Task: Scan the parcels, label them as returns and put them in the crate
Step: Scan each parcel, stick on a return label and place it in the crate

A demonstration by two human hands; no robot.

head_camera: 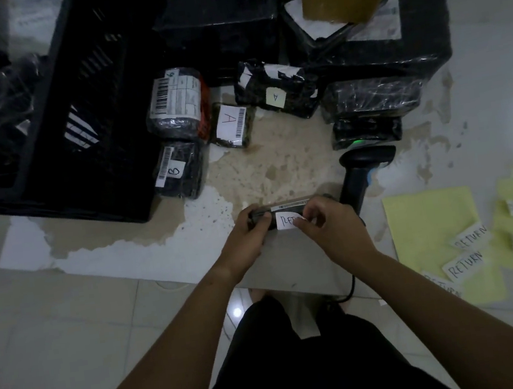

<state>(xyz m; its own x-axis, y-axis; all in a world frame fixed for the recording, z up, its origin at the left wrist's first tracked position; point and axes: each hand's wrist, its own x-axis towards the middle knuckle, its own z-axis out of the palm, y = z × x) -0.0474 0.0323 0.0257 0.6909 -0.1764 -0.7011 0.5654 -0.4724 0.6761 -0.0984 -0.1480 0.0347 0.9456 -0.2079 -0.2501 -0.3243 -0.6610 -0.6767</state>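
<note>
Crate (83,125) at left, black. Left hand (247,234) grips the left end of a small dark parcel (283,207) held at centre. Right hand (328,227) pinches a white RETURN label (286,221) against the parcel's near face. Scanner (357,174) lies just beyond the right hand. Spare labels (465,263) on yellow sheets (422,224), far right.

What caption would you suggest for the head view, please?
Left hand holds a parcel; right hand applies a RETURN label.

Small dark parcel (260,217) held above floor, white label (286,221) against its side; black crate (94,134) at left.
</note>
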